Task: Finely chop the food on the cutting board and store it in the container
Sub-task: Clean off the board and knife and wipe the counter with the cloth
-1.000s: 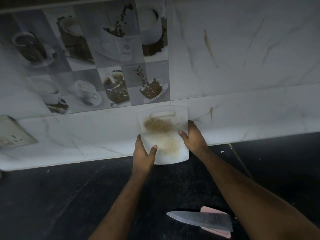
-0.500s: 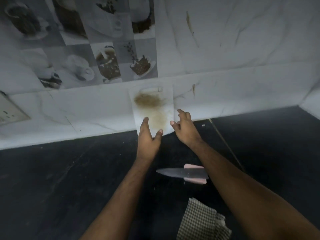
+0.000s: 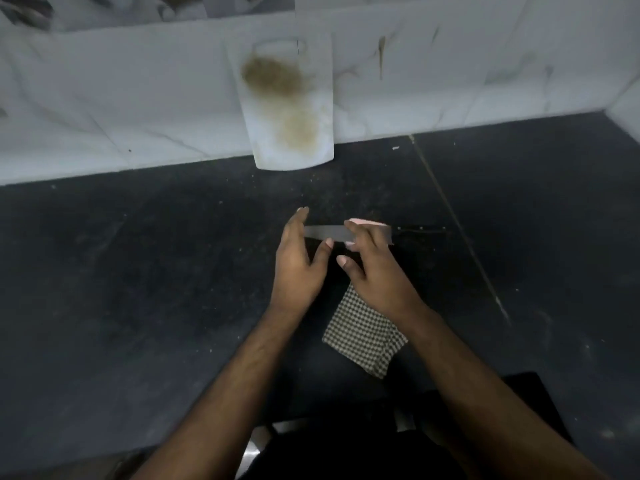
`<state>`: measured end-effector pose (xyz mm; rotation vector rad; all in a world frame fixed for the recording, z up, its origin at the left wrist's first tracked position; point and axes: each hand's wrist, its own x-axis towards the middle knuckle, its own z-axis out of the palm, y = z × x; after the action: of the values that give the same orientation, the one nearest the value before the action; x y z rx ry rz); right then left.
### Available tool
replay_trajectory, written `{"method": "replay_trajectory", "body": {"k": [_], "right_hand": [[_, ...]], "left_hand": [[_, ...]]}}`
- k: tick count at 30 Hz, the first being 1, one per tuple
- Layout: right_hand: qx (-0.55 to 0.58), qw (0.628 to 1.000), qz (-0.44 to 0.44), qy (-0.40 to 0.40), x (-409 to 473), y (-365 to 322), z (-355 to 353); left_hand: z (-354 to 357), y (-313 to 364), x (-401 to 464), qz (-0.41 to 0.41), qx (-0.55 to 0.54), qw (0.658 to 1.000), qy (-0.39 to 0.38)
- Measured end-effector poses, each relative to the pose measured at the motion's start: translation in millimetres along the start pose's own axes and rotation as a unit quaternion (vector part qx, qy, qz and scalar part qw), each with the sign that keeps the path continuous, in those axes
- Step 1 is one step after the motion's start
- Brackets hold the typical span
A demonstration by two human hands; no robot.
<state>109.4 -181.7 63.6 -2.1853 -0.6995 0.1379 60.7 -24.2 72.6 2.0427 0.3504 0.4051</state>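
My left hand is over the dark counter, fingers straight and loose, thumb spread toward the middle, holding nothing. Its fingertips sit at the pointed end of the knife blade; I cannot tell whether they touch the steel or only hang above it.

My right hand is just beside the left, fingers extended and slightly fanned, nothing gripped. Its fingers cover the middle of the blade and part of the pink handle; contact not readable from this angle. The two thumbs are near each other but apart.

The knife lies flat on the counter, blade pointing to my left, pink handle end showing behind my right fingers.

Under my right wrist, a checked cloth lies on the counter, partly covered by the forearm.

Farther out, the white cutting board stands upright, leaning on the marble-patterned wall tiles, bottom edge on the counter where it meets the wall. Brownish stains on its face, darker near the top. It is well apart from both hands.

Small pale specks scattered on the counter between board and knife.
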Motion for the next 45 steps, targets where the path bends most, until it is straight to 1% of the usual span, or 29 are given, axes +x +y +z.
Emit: {"method": "replay_trajectory", "body": {"k": [2, 4, 6, 7, 9, 11, 12, 14, 16, 18, 19, 20, 22, 23, 24, 25, 26, 27, 29, 32, 33, 34, 37, 39, 41, 43, 45], "right_hand": [[-0.01, 1.0, 0.003, -0.027, -16.6, 10.2, -1.4], [-0.005, 0.999, 0.019, -0.034, -32.4, 22.9, -8.7], [-0.004, 0.999, 0.022, -0.043, -46.6, 39.5, -19.8], [-0.01, 0.998, 0.015, -0.064, -54.2, 49.5, -24.9], [-0.041, 0.989, -0.005, -0.144, -65.0, 63.9, -32.0], [-0.088, 0.962, -0.03, -0.258, -75.7, 72.6, -36.8], [-0.116, 0.948, -0.04, -0.295, -80.1, 75.4, -38.2], [-0.155, 0.934, -0.062, -0.315, -85.5, 78.4, -39.2], [-0.194, 0.925, -0.091, -0.314, -90.2, 78.4, -37.2], [-0.242, 0.91, -0.122, -0.314, -93.6, 76.7, -33.1], [-0.259, 0.905, -0.13, -0.312, -95.0, 75.3, -30.9], [-0.269, 0.903, -0.135, -0.308, -96.1, 73.9, -28.5], [-0.265, 0.911, -0.133, -0.288, -98.5, 70.6, -24.1], [-0.251, 0.922, -0.128, -0.266, -99.3, 70.0, -22.7], [-0.226, 0.938, -0.123, -0.233, -99.9, 69.2, -22.3], [-0.192, 0.955, -0.117, -0.194, -101.1, 69.0, -23.3], [-0.161, 0.968, -0.117, -0.154, -101.4, 68.7, -25.1], [-0.143, 0.975, -0.121, -0.122, -101.1, 68.6, -28.5], [-0.14, 0.977, -0.135, -0.089, -99.4, 67.3, -37.6], [-0.121, 0.987, -0.096, -0.054, -99.2, 71.9, -59.6], [-0.107, 0.991, -0.074, -0.036, -99.7, 74.8, -68.3], [-0.101, 0.993, -0.058, -0.011, -100.4, 77.8, -77.2], [-0.138, 0.987, 0.001, 0.084, -102.2, 85.2, -109.1], [-0.196, 0.974, 0.031, 0.11, -98.8, 86.4, -122.5], [-0.268, 0.958, 0.049, 0.092, -93.5, 90.5, -127.1], [-0.291, 0.953, 0.083, 0.023, -88.8, 95.8, -120.4], [-0.275, 0.953, 0.116, -0.057, -88.5, 101.9, -105.4]], "left_hand": [[9.7, 0.3, -19.6, -0.007, 0.009, 1.0, 0.005], [18.0, 0.1, -38.5, -0.028, 0.02, 0.999, 0.011], [26.9, -3.3, -56.1, -0.075, 0.045, 0.996, 0.01], [31.3, -6.4, -65.7, -0.111, 0.061, 0.992, 0.003], [37.1, -14.9, -82.0, -0.189, 0.095, 0.977, -0.021], [45.5, -20.8, -99.0, -0.243, 0.137, 0.96, -0.032], [49.7, -22.3, -105.6, -0.255, 0.169, 0.951, -0.034], [55.6, -21.4, -113.2, -0.277, 0.227, 0.933, -0.037], [59.2, -17.9, -117.8, -0.303, 0.242, 0.921, -0.039], [60.6, -16.9, -118.3, -0.305, 0.241, 0.921, -0.037], [60.9, -16.6, -117.3, -0.293, 0.222, 0.929, -0.028], [61.2, -17.2, -116.6, -0.279, 0.181, 0.943, -0.011], [61.9, -13.2, -116.0, -0.269, 0.037, 0.962, 0.022], [63.6, -9.2, -115.1, -0.281, -0.061, 0.957, 0.034], [65.9, -4.2, -114.3, -0.298, -0.166, 0.939, 0.04], [68.8, 1.9, -114.8, -0.314, -0.259, 0.913, 0.033], [71.1, 7.3, -114.4, -0.321, -0.325, 0.889, 0.021], [73.2, 12.0, -113.1, -0.323, -0.363, 0.874, 0.007], [76.1, 18.6, -110.1, -0.324, -0.413, 0.851, -0.023], [86.0, 30.3, -99.8, -0.327, -0.47, 0.817, -0.068], [89.6, 34.2, -95.4, -0.32, -0.469, 0.819, -0.081], [93.2, 36.9, -90.6, -0.307, -0.455, 0.831, -0.09], [107.8, 42.6, -76.3, -0.269, -0.338, 0.897, -0.089], [117.2, 36.3, -70.3, -0.271, -0.254, 0.927, -0.054], [124.7, 25.4, -65.8, -0.249, -0.174, 0.953, -0.006], [126.1, 14.6, -61.4, -0.179, -0.068, 0.981, 0.018], [123.7, 11.9, -56.5, -0.102, 0.01, 0.995, 0.015]]}}
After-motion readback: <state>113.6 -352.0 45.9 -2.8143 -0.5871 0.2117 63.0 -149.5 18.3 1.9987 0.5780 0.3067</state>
